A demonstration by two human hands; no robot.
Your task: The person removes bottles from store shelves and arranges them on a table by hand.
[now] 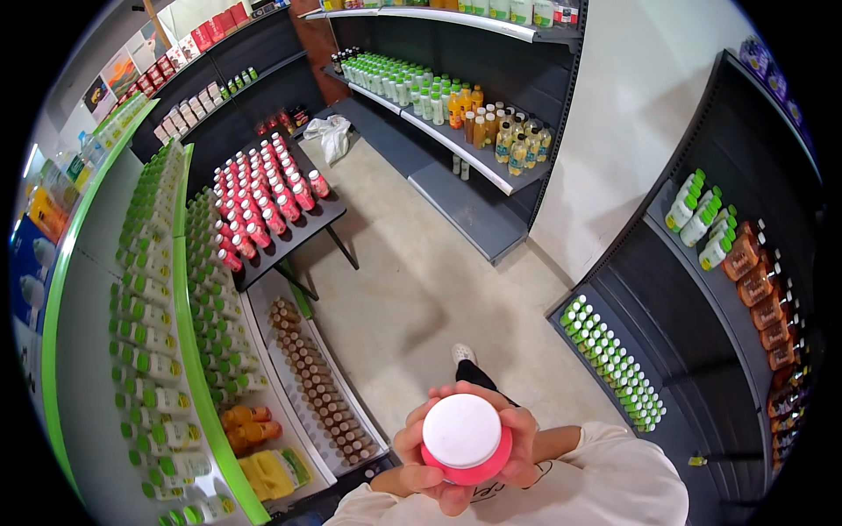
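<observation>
Close in front of my chest I hold a pink bottle with a wide white cap (462, 430), seen from above. My left hand (412, 449) wraps round its left side, the thumb near the lower edge. On the other side my right hand (523, 445) curls round it, and fingers of both hands meet behind and below the bottle. The cap is on, and most of the bottle's body is hidden under it. Ahead to the left, a dark table (303, 238) carries rows of pink bottles with white caps (272, 197).
A green-edged shelf (186, 263) with green-capped bottles curves along my left; brown-capped bottles (320, 386) stand low beside it. Dark shelves (465, 215) hold bottles ahead; another shelf unit (693, 324) rises at right. A white bag (331, 136) lies on the floor (412, 298).
</observation>
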